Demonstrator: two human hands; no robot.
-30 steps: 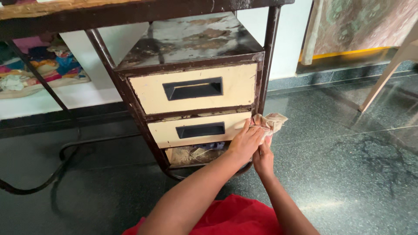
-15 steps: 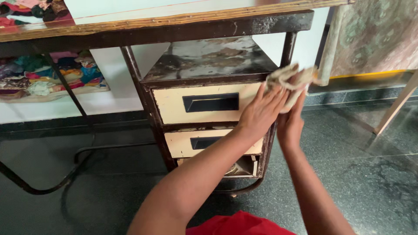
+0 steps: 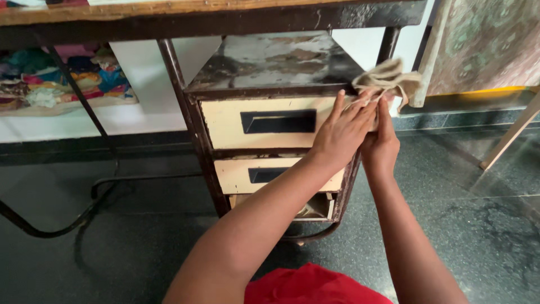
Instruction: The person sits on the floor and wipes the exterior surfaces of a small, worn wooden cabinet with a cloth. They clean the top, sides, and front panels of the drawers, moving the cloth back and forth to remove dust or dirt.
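1. Against the frame from half a second before, the cloth (image 3: 388,79) is sitting a little lower, now at the right end of the top drawer (image 3: 270,122) in the upper right of centre, and the view is showing less of the surface's (image 3: 169,11) top.
2. The left hand (image 3: 343,132) is lying flat with its fingers stretched out over the right end of the top drawer front, its fingertips touching the cloth; its grip is fully open and is closing round nothing.
3. The right hand (image 3: 381,147) is standing just right of it at the cabinet's right post, fingers pointing up under the bunched cloth; whether its grip is pinching the cloth I cannot tell.
4. No packages, labels or signs are showing; a heap of coloured fabric (image 3: 50,79) is lying at the upper left behind the frame.
5. The lower drawer (image 3: 264,174) is sitting below the hands, with an open bottom bay beneath it.
6. The dark floor (image 3: 478,236) is spreading out to the right and lower left, with a pale slanted leg (image 3: 509,135) crossing the right edge and the surface's curved black foot (image 3: 67,219) running at the left.
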